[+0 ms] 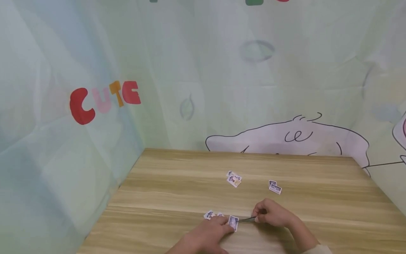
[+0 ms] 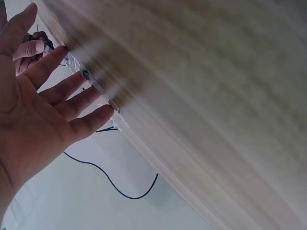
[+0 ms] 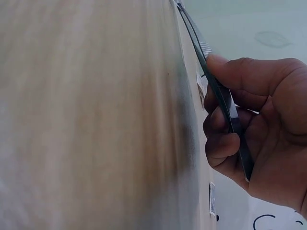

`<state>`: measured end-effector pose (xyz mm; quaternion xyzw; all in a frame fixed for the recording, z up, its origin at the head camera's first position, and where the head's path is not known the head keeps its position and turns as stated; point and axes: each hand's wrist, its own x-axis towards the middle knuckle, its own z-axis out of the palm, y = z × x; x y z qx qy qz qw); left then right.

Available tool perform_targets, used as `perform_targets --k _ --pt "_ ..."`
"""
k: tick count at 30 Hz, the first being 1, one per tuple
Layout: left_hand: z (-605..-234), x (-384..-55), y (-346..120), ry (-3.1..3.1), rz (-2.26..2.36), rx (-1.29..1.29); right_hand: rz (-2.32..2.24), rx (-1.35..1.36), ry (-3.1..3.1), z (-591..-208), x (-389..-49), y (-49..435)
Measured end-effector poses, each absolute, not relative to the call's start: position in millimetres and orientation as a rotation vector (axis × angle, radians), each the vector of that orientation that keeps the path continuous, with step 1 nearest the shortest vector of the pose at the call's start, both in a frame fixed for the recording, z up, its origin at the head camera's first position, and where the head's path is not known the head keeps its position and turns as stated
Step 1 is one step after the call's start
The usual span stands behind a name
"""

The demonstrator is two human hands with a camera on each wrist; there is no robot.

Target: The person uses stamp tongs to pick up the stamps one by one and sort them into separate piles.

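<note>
A pair of dark metal tweezers (image 3: 223, 96) is held between the thumb and fingers of my right hand (image 1: 274, 213). In the head view its tips point left and meet a small white-bordered picture card (image 1: 233, 223) on the table. Beside that card my left hand (image 1: 207, 234) lies low over the wood, its thumb and fingertips at the card's left side. The left wrist view shows the fingers (image 2: 72, 103) of this hand spread and nearly straight. More small picture cards (image 1: 209, 214) peek out just beyond the left fingers, partly hidden by them.
On the wood-grain table (image 1: 171, 183), a cluster of overlapping picture cards (image 1: 234, 180) lies farther back near the middle. Two more overlapping cards (image 1: 275, 188) lie to its right. A printed fabric backdrop (image 1: 196, 70) rises behind the table and along its left side.
</note>
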<state>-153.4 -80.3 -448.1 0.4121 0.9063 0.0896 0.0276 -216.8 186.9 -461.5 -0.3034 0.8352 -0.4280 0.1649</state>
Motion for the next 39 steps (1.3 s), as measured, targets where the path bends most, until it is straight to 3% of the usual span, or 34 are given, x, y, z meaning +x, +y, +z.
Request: perform_targets --k 31,39 --pt "-441 -146 -98 2.923 0.407 1.327 -1.383 -0.815 2.477 -462 -201 209" --pt "-440 -145 -112 2.961 0.432 1.154 -1.400 -0.757 2.554 -459 -191 220"
